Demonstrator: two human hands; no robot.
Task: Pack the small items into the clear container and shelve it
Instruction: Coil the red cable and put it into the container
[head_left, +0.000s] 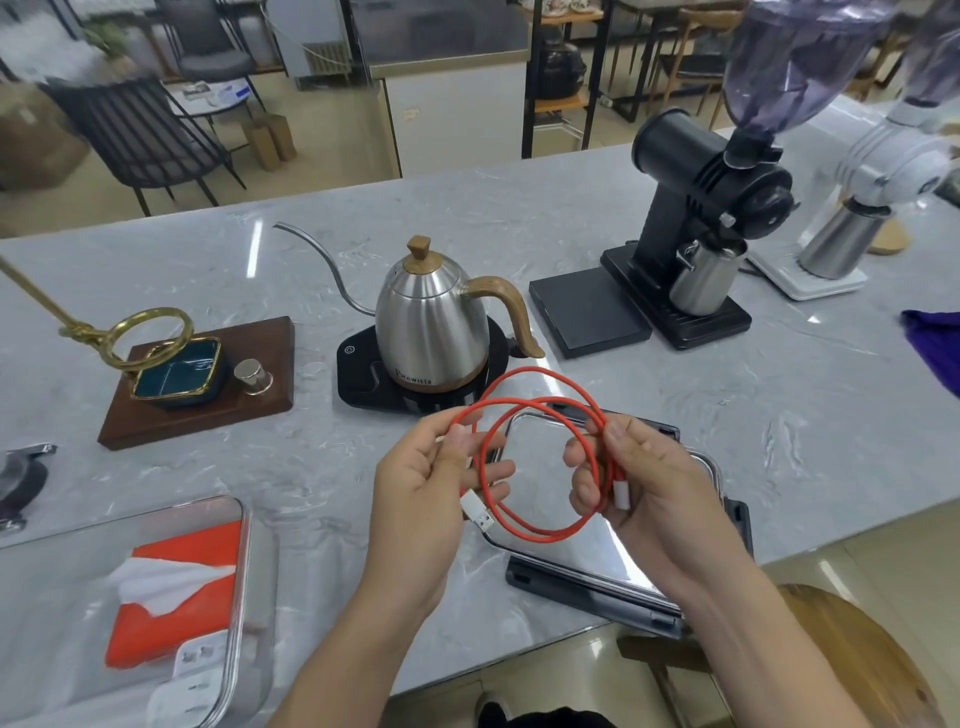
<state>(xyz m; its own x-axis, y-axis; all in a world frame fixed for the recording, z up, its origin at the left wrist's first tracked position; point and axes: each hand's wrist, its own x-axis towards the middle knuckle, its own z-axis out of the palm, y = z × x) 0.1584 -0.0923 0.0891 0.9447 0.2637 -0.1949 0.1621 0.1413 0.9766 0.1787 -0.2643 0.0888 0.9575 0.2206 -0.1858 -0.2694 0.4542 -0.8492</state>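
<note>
Both hands hold a red charging cable (540, 400) coiled into loops above the counter. My left hand (426, 493) pinches the loops near the white USB plug (478, 512). My right hand (644, 488) grips the other side of the coil, with the second white plug against its palm. The clear container (236, 571) sits at the lower left and holds an orange tissue pack (197, 551) and a white adapter (200, 660). Under the hands lies the clear lid (582, 551) on a dark flat device (737, 525).
A steel gooseneck kettle (431, 322) stands on its black base behind the hands. A wooden tray (208, 410) with a brass ring stand is at the left. A black grinder (696, 208) and a white grinder (872, 171) stand at the right. The counter edge runs below the lid.
</note>
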